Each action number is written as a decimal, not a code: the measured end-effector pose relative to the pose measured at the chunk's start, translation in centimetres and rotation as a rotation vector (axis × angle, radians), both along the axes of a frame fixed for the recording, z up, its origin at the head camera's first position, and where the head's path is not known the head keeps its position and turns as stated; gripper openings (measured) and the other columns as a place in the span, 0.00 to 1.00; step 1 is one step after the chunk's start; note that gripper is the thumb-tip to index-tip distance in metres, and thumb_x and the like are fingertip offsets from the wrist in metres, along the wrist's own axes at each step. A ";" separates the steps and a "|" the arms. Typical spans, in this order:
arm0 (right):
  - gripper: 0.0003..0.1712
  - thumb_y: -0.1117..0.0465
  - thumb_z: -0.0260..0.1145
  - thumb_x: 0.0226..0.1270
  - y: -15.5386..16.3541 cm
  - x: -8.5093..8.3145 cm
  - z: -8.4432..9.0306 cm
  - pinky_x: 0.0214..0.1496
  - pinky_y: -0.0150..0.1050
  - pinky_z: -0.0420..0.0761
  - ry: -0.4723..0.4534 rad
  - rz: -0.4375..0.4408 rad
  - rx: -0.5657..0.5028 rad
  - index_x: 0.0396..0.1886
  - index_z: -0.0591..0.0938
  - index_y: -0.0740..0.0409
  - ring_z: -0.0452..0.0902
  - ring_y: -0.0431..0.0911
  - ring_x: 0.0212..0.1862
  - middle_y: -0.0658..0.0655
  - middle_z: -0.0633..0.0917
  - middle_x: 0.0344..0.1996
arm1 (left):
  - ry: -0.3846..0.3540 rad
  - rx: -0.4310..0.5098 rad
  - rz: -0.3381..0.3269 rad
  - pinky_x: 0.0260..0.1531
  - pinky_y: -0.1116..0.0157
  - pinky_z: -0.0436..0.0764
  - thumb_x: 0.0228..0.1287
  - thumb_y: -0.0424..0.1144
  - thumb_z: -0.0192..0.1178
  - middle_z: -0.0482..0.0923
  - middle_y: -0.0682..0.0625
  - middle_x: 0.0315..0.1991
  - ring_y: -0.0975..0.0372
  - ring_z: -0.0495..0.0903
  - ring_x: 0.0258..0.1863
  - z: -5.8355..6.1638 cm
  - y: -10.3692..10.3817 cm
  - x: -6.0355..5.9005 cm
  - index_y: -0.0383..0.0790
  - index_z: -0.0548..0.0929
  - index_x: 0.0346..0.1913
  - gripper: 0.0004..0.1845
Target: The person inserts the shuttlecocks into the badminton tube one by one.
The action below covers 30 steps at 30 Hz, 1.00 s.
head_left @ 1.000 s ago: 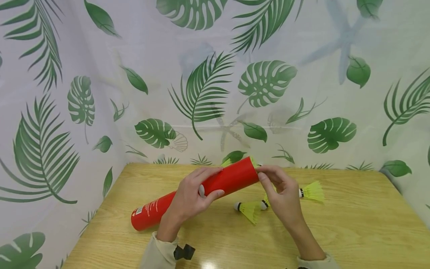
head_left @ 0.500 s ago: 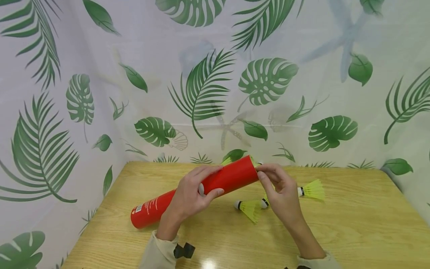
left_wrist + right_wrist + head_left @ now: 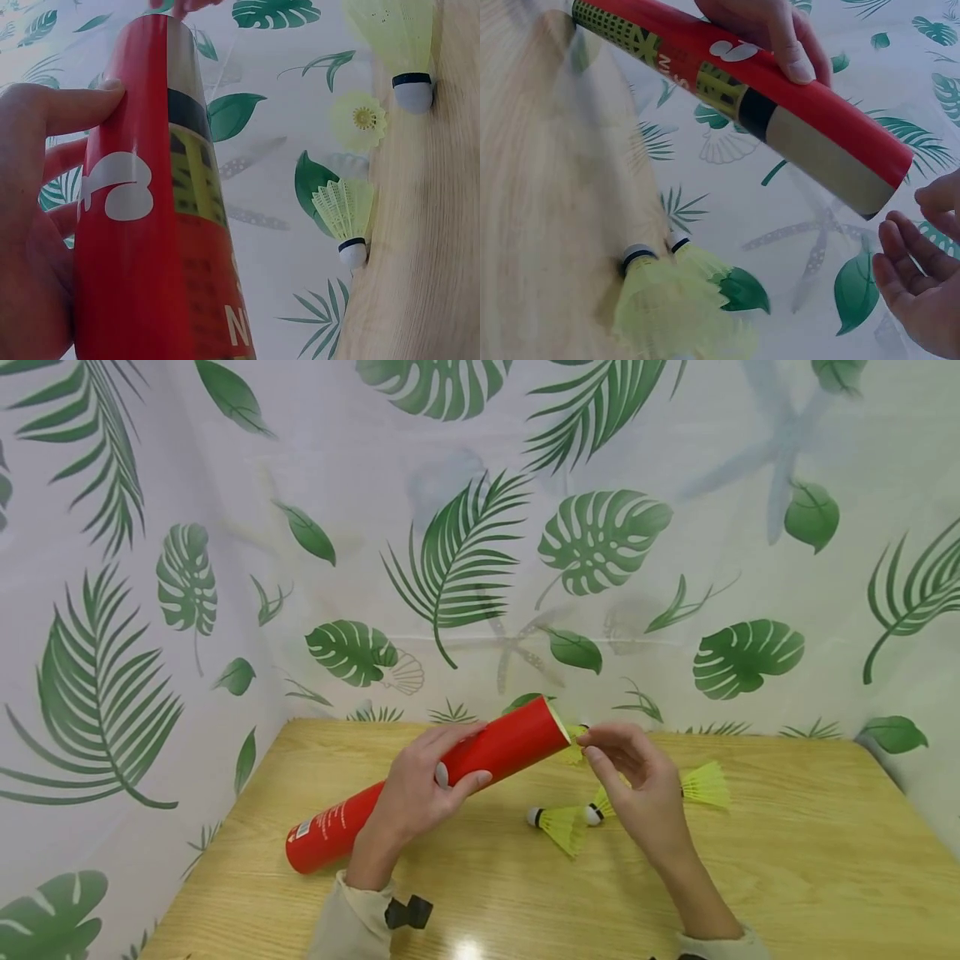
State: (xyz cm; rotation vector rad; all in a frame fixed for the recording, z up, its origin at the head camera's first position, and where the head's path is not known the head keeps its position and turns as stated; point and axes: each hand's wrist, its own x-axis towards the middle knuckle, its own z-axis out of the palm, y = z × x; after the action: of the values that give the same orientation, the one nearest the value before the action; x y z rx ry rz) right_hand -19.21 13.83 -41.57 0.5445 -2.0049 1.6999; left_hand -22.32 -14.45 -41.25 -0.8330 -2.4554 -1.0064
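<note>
Left hand (image 3: 420, 789) has a proper grip on the red tube (image 3: 506, 747), fingers over the far side, thumb along the near side close to the white logo (image 3: 733, 51). The tube's tilted above the table (image 3: 787, 860), upper end leaning to the right, barcode (image 3: 302, 829) down at the low end. Can't tell if that low end is actually touching the wood. Pale green shows at the upper rim, and the side facing away from the person has a black band (image 3: 756, 114) plus a beige patch (image 3: 821, 161).

Right hand (image 3: 645, 789) is up just beside the upper end, not touching it. Fingers loosely bent, thumb apart from them, nothing in there that I can see.

Birdies on the table, all yellow: the front birdie (image 3: 558, 828) has its cork to the left, and the middle birdie (image 3: 604, 802) has its white cork right by that one's skirt, partly hidden by the right hand. The right birdie (image 3: 705, 785) pokes out past the same hand, skirt to the right. The back birdie (image 3: 574, 752) is half covered behind the tube's upper end. Leafy backdrop (image 3: 630, 443) all round.
</note>
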 end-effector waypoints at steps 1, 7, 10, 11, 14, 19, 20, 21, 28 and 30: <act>0.12 0.73 0.64 0.72 0.0 0.1 -0.3 0.55 0.31 0.81 -0.025 -0.008 0.024 0.53 0.81 0.68 0.85 0.44 0.49 0.63 0.85 0.47 | 0.002 0.005 0.001 0.50 0.58 0.85 0.64 0.47 0.72 0.79 0.55 0.63 0.60 0.78 0.59 0.0 -0.1 0.0 0.53 0.78 0.69 0.30; 0.11 0.66 0.68 0.73 0.3 0.6 -2.4 0.52 0.28 0.82 -0.140 -0.059 0.174 0.52 0.82 0.60 0.84 0.39 0.48 0.55 0.87 0.46 | 0.015 0.017 -0.001 0.48 0.58 0.85 0.64 0.47 0.71 0.79 0.54 0.62 0.60 0.78 0.57 0.1 -0.3 -0.1 0.52 0.78 0.69 0.29; 0.11 0.65 0.68 0.72 0.5 0.8 -3.4 0.49 0.29 0.83 -0.162 -0.078 0.222 0.52 0.83 0.58 0.85 0.41 0.47 0.55 0.87 0.44 | 0.016 0.014 0.002 0.48 0.58 0.85 0.64 0.47 0.71 0.80 0.54 0.61 0.60 0.79 0.57 0.1 -0.4 -0.1 0.52 0.78 0.69 0.30; 0.11 0.65 0.68 0.72 0.6 0.9 -3.8 0.48 0.29 0.83 -0.170 -0.083 0.240 0.52 0.83 0.58 0.85 0.41 0.46 0.55 0.87 0.43 | 0.017 0.014 0.002 0.48 0.58 0.85 0.64 0.47 0.71 0.80 0.54 0.61 0.60 0.79 0.57 0.1 -0.4 -0.1 0.52 0.78 0.69 0.30; 0.10 0.65 0.69 0.72 0.8 1.0 -4.5 0.46 0.32 0.85 -0.203 -0.090 0.283 0.51 0.83 0.57 0.85 0.42 0.44 0.52 0.87 0.41 | 0.019 0.014 0.003 0.48 0.58 0.85 0.64 0.47 0.71 0.80 0.54 0.61 0.60 0.79 0.56 0.1 -0.4 -0.2 0.52 0.78 0.69 0.30; 0.09 0.64 0.69 0.72 0.7 1.1 -5.0 0.43 0.35 0.86 -0.276 -0.094 0.315 0.49 0.85 0.55 0.85 0.43 0.40 0.51 0.88 0.37 | 0.019 0.012 0.002 0.48 0.58 0.85 0.64 0.47 0.71 0.80 0.54 0.60 0.60 0.80 0.55 0.0 -0.4 -0.3 0.52 0.78 0.68 0.29; 0.08 0.64 0.69 0.71 0.6 1.1 -5.1 0.42 0.35 0.86 -0.289 -0.096 0.322 0.48 0.85 0.55 0.85 0.43 0.39 0.51 0.88 0.36 | 0.018 0.012 0.004 0.48 0.58 0.85 0.64 0.47 0.71 0.80 0.54 0.60 0.60 0.79 0.55 -0.1 -0.5 -0.3 0.52 0.78 0.68 0.29; 0.08 0.64 0.70 0.71 0.6 1.1 -5.1 0.41 0.35 0.86 -0.297 -0.097 0.328 0.47 0.85 0.55 0.85 0.43 0.38 0.51 0.88 0.35 | 0.015 0.010 0.006 0.48 0.58 0.85 0.64 0.47 0.71 0.80 0.55 0.60 0.60 0.79 0.55 -0.1 -0.5 -0.2 0.53 0.78 0.68 0.29; 0.09 0.66 0.70 0.69 0.4 1.0 -5.8 0.39 0.33 0.85 -0.324 -0.094 0.366 0.47 0.85 0.56 0.87 0.43 0.35 0.52 0.89 0.32 | 0.011 0.005 0.013 0.47 0.59 0.85 0.64 0.46 0.71 0.80 0.55 0.60 0.61 0.79 0.55 0.0 -0.6 -0.3 0.53 0.78 0.68 0.30; 0.09 0.65 0.71 0.69 0.3 0.9 -6.0 0.39 0.33 0.85 -0.349 -0.088 0.365 0.48 0.85 0.56 0.87 0.43 0.34 0.51 0.90 0.32 | 0.012 0.005 0.014 0.47 0.59 0.85 0.64 0.47 0.71 0.80 0.55 0.60 0.61 0.79 0.55 0.0 -0.6 -0.3 0.54 0.78 0.68 0.29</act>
State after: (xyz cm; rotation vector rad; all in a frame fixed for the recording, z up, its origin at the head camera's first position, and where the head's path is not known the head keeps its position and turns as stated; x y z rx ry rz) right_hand -18.31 14.15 -47.55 0.2799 -2.5728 1.4601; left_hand -22.64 -15.03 -41.21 -0.8173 -2.4436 -0.9996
